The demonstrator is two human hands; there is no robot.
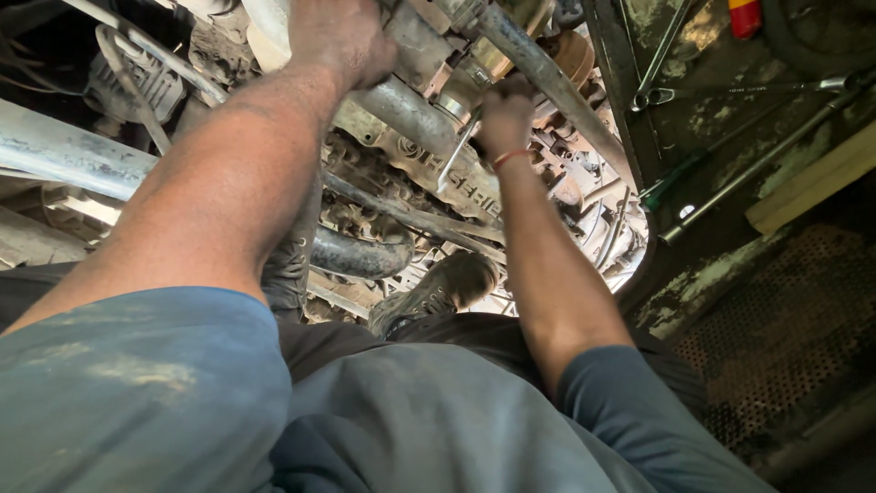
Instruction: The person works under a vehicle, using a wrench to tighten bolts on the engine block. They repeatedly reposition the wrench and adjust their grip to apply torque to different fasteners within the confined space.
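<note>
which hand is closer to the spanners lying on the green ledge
Right. The right hand, holding a wrench at the pipe joint, sits just left of the spanners in the picture; the left hand grips the metal pipe farther away.

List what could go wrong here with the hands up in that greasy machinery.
1. The right hand grips a wrench on oily metal; a slip might drive knuckles into the rod beside it.
2. The left hand braces on a grimy pipe and could slide off.
3. Loose tools on the ledge might roll down.
</note>
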